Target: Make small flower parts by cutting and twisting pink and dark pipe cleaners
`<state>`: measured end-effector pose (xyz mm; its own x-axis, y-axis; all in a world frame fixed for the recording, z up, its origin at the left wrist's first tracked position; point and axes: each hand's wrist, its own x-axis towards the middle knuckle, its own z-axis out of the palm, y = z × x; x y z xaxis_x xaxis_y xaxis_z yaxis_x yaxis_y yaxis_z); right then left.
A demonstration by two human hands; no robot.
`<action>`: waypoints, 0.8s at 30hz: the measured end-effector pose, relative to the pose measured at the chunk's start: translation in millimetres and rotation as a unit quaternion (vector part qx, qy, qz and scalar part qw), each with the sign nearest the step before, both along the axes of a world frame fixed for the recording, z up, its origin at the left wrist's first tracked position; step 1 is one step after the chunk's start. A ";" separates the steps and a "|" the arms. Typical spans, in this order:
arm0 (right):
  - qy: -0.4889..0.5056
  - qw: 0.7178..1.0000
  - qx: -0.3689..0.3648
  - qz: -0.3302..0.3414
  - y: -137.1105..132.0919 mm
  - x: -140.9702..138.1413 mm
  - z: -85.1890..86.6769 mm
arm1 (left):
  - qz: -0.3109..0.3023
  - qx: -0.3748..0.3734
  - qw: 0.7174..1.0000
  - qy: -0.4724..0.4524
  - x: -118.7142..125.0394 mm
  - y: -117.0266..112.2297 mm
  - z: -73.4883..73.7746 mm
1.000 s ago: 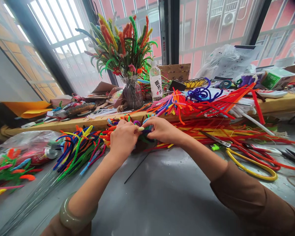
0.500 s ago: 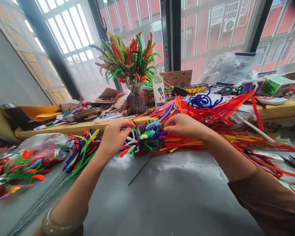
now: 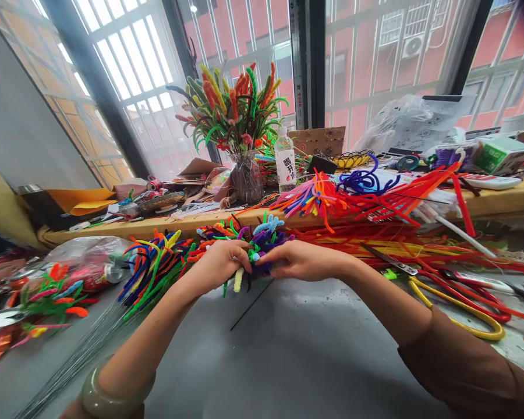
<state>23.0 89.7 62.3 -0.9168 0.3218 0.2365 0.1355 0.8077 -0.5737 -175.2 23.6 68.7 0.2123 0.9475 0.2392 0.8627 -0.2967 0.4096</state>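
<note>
Both hands meet at a bunch of fuzzy pipe-cleaner pieces [image 3: 267, 228] in purple, blue, green and orange, at the back of the grey table. My left hand [image 3: 220, 265] has its fingers curled and closed at the front of the bunch, on pipe-cleaner pieces. From the other side, my right hand [image 3: 303, 260] has thumb and forefinger closed in on the same spot, beside a small light-blue and green bit [image 3: 255, 256]. The fingers partly hide what they grip. A pale yellow tip [image 3: 238, 280] hangs below the left fingers. A thin dark stem [image 3: 252, 305] lies on the table in front.
Yellow-handled scissors [image 3: 478, 331] lie at the right, among red and orange pipe cleaners [image 3: 353, 247]. At the left are wire-stemmed pipe cleaners [image 3: 151, 267] and a red can [image 3: 87, 276]. A vase of pipe-cleaner stems [image 3: 247, 180] and a bottle [image 3: 285, 166] stand on the ledge behind.
My two hands have come down and closer together, onto the front of the bunch. The bunch has shifted, with more orange pieces showing at its left. The view has moved slightly.
</note>
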 end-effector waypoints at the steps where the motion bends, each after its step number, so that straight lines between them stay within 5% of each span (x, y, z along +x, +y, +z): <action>1: -0.007 1.000 0.009 0.014 -1.0 0.3 -1.7 | 0.017 0.006 1.000 -0.025 -1.0 -0.2 -0.4; 7: 0.021 1.000 0.018 0.004 -11.9 3.8 -14.4 | 0.119 0.047 0.988 -0.090 0.6 5.7 2.9; 12: 0.066 0.998 -0.002 -0.022 -25.4 6.9 -31.6 | 0.114 0.029 0.991 0.066 24.4 11.0 5.9; 17: 0.082 0.995 0.016 -0.056 -32.6 9.3 -43.7 | 0.199 0.072 0.955 0.209 47.8 19.8 1.6; 24: 0.087 0.993 0.025 -0.076 -37.9 24.3 -42.0 | 0.151 0.126 0.969 0.153 46.7 17.3 -3.2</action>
